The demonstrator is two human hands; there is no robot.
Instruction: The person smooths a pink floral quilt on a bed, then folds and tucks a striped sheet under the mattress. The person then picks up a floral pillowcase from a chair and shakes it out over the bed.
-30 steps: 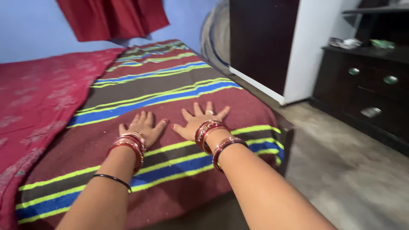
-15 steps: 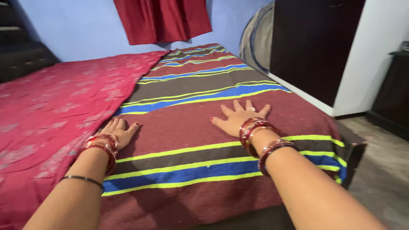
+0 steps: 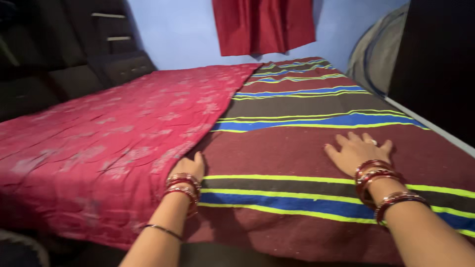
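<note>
A: Where's the left hand (image 3: 189, 167)?

B: At the edge of the pink-red bedspread (image 3: 109, 143), right where it meets the striped blanket (image 3: 297, 153). Fingers are tucked under/into the bedspread's edge, so can't tell if they're curled on the cloth or just lying there. Thumb shows, pointing up the bed.

A: And the right hand (image 3: 357, 151)?

B: Flat on the striped blanket, palm down, fingers spread wide, holding nothing. It's on the maroon band, w/ a blue-and-yellow stripe above it & another below, near the wrist.

A: Hands close together?

B: No, well apart. Left sits at the seam betw. the two cloths, right is toward the bed's right side.

A: Anything on the arms?

B: Red & gold bangles (image 3: 184, 185) on both wrists, plus a thin dark band further up the left forearm. A ring on a right-hand finger.

A: How do the cloths lie?

B: Bedspread covers the bed's left part, crumpled, faint pale pattern. Striped blanket covers the right part, runs to the far end.

A: Surroundings?

B: Blue wall (image 3: 178, 29) behind, red curtain (image 3: 264, 24) hanging on it. Dark cupboard (image 3: 435, 64) on the right, just beside the bed. Dark furniture at the upper left, blurred.
</note>
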